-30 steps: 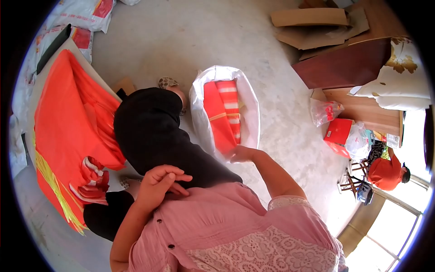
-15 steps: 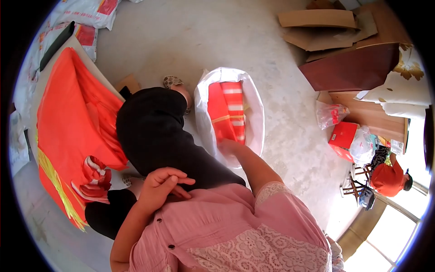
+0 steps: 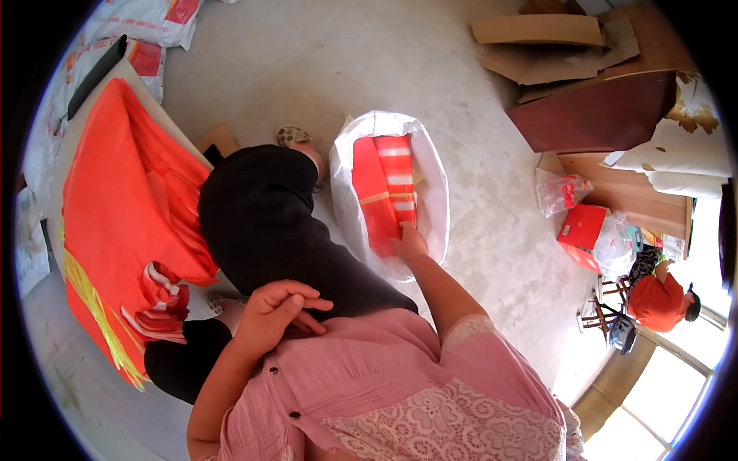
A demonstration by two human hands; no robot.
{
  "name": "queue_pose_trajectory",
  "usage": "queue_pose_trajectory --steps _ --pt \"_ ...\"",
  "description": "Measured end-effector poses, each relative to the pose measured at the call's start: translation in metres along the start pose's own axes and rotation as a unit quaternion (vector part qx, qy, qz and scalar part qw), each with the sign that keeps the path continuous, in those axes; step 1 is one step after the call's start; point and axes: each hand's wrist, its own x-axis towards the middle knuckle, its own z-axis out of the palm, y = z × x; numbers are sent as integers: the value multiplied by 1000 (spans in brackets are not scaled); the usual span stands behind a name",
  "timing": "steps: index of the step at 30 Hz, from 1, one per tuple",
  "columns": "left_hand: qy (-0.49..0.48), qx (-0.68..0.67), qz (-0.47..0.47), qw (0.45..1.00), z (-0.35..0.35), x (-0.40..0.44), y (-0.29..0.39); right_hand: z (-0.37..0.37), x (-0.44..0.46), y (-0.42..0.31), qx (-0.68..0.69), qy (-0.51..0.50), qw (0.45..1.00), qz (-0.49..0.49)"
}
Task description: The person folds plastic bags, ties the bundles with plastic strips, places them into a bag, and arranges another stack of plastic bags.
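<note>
My right hand (image 3: 413,244) reaches into a tall white woven sack (image 3: 436,192). Its thumb and fingers close round the near end of a red-and-white striped folded cloth bundle (image 3: 399,173); some fingers are partly hidden. Beside that bundle in the sack lies a plain red folded bundle (image 3: 372,180) with a yellow tie across it. My left hand (image 3: 280,307) rests at my lap, fingers loosely bent and apart, holding nothing. On my left a large red cloth (image 3: 115,207) with yellow fringe (image 3: 96,315) drapes over a pale surface.
Flattened cardboard (image 3: 546,50) lies at the upper right, near a dark red wooden panel (image 3: 592,115). A red box (image 3: 582,227) and plastic bags (image 3: 615,246) sit at the right. Another person in red (image 3: 656,302) is farther off. Printed white sacks (image 3: 138,23) stand upper left.
My right hand has shifted slightly within the sack, toward the striped bundle's near end, and its thumb now shows there. My left hand stays at my lap.
</note>
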Motion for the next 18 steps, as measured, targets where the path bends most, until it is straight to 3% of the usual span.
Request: queue_pose_trajectory --steps 4,7,10,13,16,18 --pt "5 4 -9 1000 1 -1 3 22 33 13 -53 -124 989 65" --pt "3 1 -15 1000 2 0 3 20 46 16 0 -202 977 74" --pt "-1 1 -15 1000 1 0 4 30 58 34 195 -284 937 62" --pt "-3 -5 -17 1000 0 0 7 35 58 40 263 -261 925 81" --pt "-8 -9 -19 1000 -3 0 5 70 88 83 213 -188 956 67" --pt "-12 -11 -17 1000 -5 0 4 53 79 74 171 -148 973 52"
